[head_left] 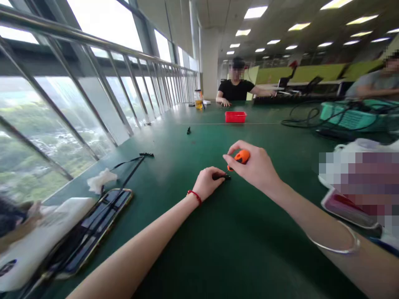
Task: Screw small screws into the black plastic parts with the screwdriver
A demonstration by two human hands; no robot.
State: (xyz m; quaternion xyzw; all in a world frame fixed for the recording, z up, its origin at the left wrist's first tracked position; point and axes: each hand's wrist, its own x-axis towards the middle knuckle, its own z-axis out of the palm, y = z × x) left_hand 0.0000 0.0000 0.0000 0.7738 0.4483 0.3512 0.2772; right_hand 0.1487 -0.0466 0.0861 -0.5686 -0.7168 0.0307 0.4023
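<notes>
Head view: mid-frame, your left hand (208,182), the nearer, pinches a small black piece (227,177), seemingly lying left-to-right; your right hand (256,166) grips the orange screwdriver (242,156), slanting down-left toward it.

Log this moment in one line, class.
left grip: holds small dark part; right grip: holds orange screwdriver; screwdriver: angled toward part, contact unclear; red box: farther ahead

Green tabletop (249,232) with objects resting on its surface. Left: a smartphone (101,226), crossed by a black strap (133,171), near a crumpled white tissue (101,180). Farther back: a small black part (188,131), a red tray (235,118) and a bottle (198,99) with amber contents. Right: a teal basket (346,117), black cable (289,123) trailing beside it.
</notes>
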